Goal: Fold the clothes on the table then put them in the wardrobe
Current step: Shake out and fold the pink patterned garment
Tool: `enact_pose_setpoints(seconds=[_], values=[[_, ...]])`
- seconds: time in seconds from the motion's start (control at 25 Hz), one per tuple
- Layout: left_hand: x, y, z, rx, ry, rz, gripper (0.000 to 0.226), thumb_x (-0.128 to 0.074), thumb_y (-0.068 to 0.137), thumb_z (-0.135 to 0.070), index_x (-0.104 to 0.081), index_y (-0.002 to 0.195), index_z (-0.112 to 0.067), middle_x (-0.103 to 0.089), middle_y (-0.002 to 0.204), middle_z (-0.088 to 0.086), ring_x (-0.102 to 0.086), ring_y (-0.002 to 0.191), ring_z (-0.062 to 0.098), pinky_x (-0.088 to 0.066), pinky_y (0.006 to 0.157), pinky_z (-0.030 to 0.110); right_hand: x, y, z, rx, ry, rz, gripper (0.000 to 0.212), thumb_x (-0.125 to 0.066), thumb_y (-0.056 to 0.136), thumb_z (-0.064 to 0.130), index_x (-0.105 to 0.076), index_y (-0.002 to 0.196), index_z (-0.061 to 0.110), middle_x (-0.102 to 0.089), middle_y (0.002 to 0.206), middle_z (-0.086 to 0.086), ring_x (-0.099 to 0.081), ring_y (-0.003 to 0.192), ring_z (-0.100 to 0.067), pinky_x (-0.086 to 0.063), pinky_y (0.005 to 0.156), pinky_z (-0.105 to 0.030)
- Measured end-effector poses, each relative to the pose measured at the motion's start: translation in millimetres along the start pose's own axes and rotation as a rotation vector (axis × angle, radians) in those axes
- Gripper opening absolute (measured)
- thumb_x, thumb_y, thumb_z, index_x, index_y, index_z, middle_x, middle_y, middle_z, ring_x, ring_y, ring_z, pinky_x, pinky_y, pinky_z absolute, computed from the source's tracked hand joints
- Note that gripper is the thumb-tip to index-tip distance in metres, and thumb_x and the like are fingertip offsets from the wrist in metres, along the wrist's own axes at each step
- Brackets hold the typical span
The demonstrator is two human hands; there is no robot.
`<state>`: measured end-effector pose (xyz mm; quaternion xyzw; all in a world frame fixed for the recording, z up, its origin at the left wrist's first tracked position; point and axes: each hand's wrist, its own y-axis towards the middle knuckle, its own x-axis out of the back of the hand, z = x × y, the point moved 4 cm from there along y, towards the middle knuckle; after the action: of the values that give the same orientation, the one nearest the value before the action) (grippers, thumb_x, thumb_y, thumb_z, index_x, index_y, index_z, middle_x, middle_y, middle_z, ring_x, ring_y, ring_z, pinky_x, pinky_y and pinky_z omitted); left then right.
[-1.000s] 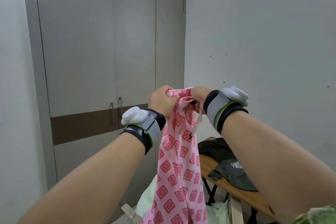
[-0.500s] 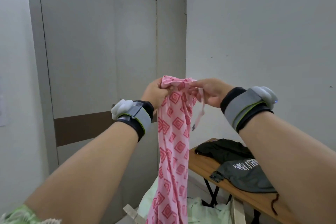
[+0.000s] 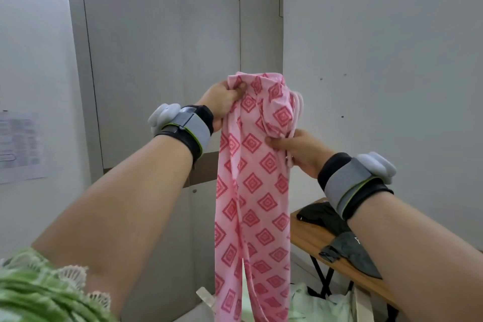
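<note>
The pink patterned trousers (image 3: 252, 191) hang in the air between the hands, held up in front of the closed wardrobe (image 3: 162, 60) so that the legs drop straight and the cloth can be lined up for a fold. The left hand (image 3: 222, 100) grips the bunched top edge, fingers curled over the fabric, and sits higher than the right. The right hand (image 3: 295, 151) is lower and just beside the hanging cloth, thumb and fingers pinching a gathered fold together with what looks like a pale drawstring looping above it. Both hands are thus clamped on the same garment, a little apart from each other.

The fabric looks thin and soft, probably a light cotton, printed with red nested diamonds on pale pink; it drapes in long loose creases and splits into two legs below the hands.

Below and to the right of the right hand a wooden tabletop (image 3: 308, 240) on dark folding legs carries dark garments (image 3: 339, 238), one black and one grey, crumpled and not yet folded. A pale green cloth (image 3: 313, 303) lies beneath the trousers' hem. Each wrist wears a grey strap with a white device. To my judgement the folding of this piece has only begun.
</note>
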<state>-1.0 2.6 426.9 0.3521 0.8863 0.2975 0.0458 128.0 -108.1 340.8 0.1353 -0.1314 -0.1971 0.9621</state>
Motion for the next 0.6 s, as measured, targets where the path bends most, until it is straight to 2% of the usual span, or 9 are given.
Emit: enact_pose_setpoints(seconds=[0.08, 0.16, 0.24, 0.32, 0.4, 0.48, 0.6], values=[[20, 1, -4, -0.038, 0.057, -0.037, 0.016, -0.05, 0.097, -0.025, -0.062, 0.096, -0.014, -0.068, 0.096, 0.007, -0.065, 0.086, 0.023, -0.052, 0.092, 0.043, 5, -1, 9, 0.009, 0.216, -0.018, 0.027, -0.065, 0.086, 0.024, -0.062, 0.107, 0.008, -0.069, 0.11, -0.012, -0.066, 0.1, -0.03, -0.052, 0.092, -0.051], [40, 1, -13, -0.074, 0.134, -0.093, 0.019, -0.05, 0.096, -0.031, -0.064, 0.091, -0.018, -0.069, 0.095, 0.005, -0.065, 0.09, 0.024, -0.052, 0.093, 0.043, 0, 0, 20, 0.036, 0.334, 0.075, 0.029, -0.061, 0.089, 0.025, -0.058, 0.114, 0.01, -0.066, 0.11, -0.014, -0.064, 0.099, -0.031, -0.054, 0.088, -0.05], [53, 3, -22, -0.074, 0.121, -0.184, 0.025, -0.049, 0.096, -0.036, -0.064, 0.088, -0.018, -0.07, 0.095, 0.004, -0.066, 0.094, 0.025, -0.053, 0.092, 0.043, -15, 0, 29, 0.04, 0.338, 0.215, 0.04, -0.061, 0.089, 0.023, -0.052, 0.125, 0.008, -0.065, 0.109, -0.015, -0.065, 0.095, -0.031, -0.057, 0.082, -0.048], [58, 6, -29, -0.059, 0.053, -0.259, 0.029, -0.047, 0.096, -0.039, -0.064, 0.086, -0.017, -0.069, 0.094, 0.004, -0.066, 0.095, 0.026, -0.054, 0.091, 0.043, -37, 2, 33, 0.008, 0.26, 0.349, 0.038, -0.061, 0.088, 0.021, -0.051, 0.123, 0.008, -0.067, 0.105, -0.013, -0.067, 0.093, -0.029, -0.058, 0.079, -0.044], [54, 8, -31, -0.035, 0.01, -0.228, 0.031, -0.045, 0.097, -0.04, -0.064, 0.089, -0.017, -0.069, 0.096, 0.006, -0.066, 0.094, 0.026, -0.053, 0.092, 0.044, -50, 2, 36, -0.04, 0.21, 0.324, 0.031, -0.063, 0.088, 0.018, -0.055, 0.115, 0.005, -0.07, 0.101, -0.012, -0.071, 0.087, -0.026, -0.059, 0.073, -0.042], [54, 10, -29, -0.008, 0.054, -0.229, 0.035, -0.044, 0.095, -0.046, -0.064, 0.087, -0.018, -0.07, 0.103, 0.011, -0.066, 0.098, 0.03, -0.052, 0.093, 0.049, -53, 7, 41, -0.021, 0.288, 0.253, 0.023, -0.063, 0.088, 0.017, -0.059, 0.108, 0.006, -0.071, 0.095, -0.011, -0.072, 0.079, -0.024, -0.06, 0.068, -0.04], [65, 11, -30, 0.041, 0.095, -0.314, 0.041, -0.045, 0.092, -0.053, -0.062, 0.082, -0.017, -0.07, 0.1, 0.01, -0.066, 0.101, 0.03, -0.053, 0.091, 0.047, -56, 13, 50, 0.038, 0.383, 0.317, 0.027, -0.058, 0.091, 0.023, -0.057, 0.115, 0.011, -0.069, 0.104, -0.011, -0.068, 0.092, -0.028, -0.056, 0.085, -0.045]])
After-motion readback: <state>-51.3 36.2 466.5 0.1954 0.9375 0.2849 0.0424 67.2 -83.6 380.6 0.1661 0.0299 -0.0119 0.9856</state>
